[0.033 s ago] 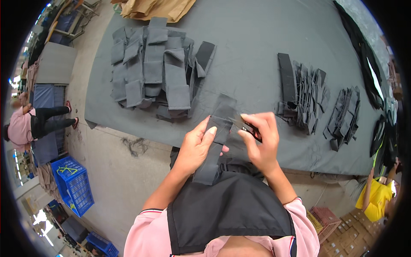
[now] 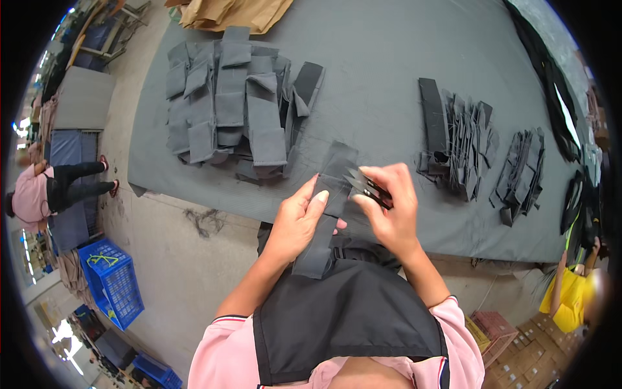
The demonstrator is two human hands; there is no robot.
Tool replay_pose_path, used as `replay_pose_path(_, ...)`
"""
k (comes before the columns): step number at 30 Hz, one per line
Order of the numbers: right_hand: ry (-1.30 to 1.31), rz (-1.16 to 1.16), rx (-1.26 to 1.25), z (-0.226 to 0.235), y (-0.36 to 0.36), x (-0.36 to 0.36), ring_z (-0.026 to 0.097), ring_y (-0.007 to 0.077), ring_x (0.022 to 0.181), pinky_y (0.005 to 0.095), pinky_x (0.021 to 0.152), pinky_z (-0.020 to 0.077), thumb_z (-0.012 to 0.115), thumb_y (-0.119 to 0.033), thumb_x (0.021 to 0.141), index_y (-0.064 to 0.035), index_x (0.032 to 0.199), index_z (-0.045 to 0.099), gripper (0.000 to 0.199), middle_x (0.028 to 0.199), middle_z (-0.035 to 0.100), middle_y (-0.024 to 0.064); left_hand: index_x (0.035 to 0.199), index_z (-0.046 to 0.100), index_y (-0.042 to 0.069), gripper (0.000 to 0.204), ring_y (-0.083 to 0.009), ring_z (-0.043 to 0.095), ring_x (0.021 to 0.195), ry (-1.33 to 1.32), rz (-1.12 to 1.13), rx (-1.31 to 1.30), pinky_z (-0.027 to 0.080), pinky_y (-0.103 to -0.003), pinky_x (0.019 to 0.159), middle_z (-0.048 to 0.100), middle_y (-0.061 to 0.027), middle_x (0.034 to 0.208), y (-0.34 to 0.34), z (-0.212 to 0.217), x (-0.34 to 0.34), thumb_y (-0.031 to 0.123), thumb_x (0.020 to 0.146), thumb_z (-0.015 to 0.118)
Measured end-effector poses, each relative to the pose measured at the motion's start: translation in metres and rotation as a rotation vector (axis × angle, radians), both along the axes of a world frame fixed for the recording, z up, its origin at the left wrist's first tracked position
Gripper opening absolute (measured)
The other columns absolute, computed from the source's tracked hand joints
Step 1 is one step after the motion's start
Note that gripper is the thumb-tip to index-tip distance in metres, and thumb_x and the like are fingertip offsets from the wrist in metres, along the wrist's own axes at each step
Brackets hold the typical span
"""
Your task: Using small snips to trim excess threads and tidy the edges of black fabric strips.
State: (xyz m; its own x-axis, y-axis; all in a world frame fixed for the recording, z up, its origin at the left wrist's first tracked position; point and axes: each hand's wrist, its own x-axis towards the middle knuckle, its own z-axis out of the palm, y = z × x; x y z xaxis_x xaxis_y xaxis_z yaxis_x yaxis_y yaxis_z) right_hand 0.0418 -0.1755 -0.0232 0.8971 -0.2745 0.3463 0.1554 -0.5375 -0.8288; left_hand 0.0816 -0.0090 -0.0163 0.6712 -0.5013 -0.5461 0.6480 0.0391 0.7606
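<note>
While the left hand grips a long dark grey fabric strip unchanged above the grey-covered bench, right hand clasps small black thread snips

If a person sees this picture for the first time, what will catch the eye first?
First, the two hands in the middle: the left hand holds a long dark grey fabric strip, and the right hand works at it with small black snips. Behind them, on the grey table, lies a big loose heap of grey fabric pieces at the left, and two neater dark stacks stand at the right.
</note>
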Motion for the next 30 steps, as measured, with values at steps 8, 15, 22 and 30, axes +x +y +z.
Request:
replay_pose_path(8,0.346,0.081,0.561,-0.008,0.019,-0.003,0.054,0.0089,0.059,0.0232,0.045,0.0466,0.068,0.012,0.063,0.0003,0.086,0.058,0.028,0.074,0.049,0.0031,0.136,0.032,0.001,0.052,-0.0153,0.064,0.077,0.015,0.029,-0.103,0.053,-0.027,0.065,0.058,-0.0121,0.107,0.004,-0.016,-0.012,0.033,0.097,0.046)
replay_pose_path(15,0.010,0.136,0.151,-0.022,0.032,-0.016,0.056,0.0105,0.057,0.0246,0.046,0.0472,0.064,0.017,0.060,0.0021,0.085,0.060,0.030,0.074,0.049,0.0059,0.132,0.030,-0.002,0.056,-0.0141,0.060,0.070,0.048,0.038,-0.034,0.051,-0.027,0.062,0.057,-0.0118,0.101,0.009,-0.020,-0.018,0.037,0.095,0.048)
replay_pose_path(22,0.293,0.160,0.542,-0.027,0.017,-0.005,0.058,0.0118,0.064,0.0243,0.053,0.0448,0.063,-0.004,0.083,0.0008,0.099,0.059,0.017,0.081,0.058,0.0082,0.129,0.034,0.002,0.039,-0.0170,0.062,0.073,-0.071,0.077,0.004,0.054,-0.029,0.060,0.058,-0.0122,0.099,0.005,-0.017,-0.016,0.020,0.096,0.039)
replay_pose_path(30,0.187,0.083,-0.125,0.002,0.000,-0.023,0.054,0.0193,0.059,0.0309,0.049,0.0431,0.072,-0.007,0.069,-0.0043,0.091,0.062,0.024,0.079,0.050,0.0069,0.139,0.025,0.001,0.048,-0.0159,0.062,0.074,-0.058,0.146,-0.007,0.052,-0.027,0.066,0.058,-0.0126,0.104,0.003,-0.016,-0.011,0.018,0.097,0.041)
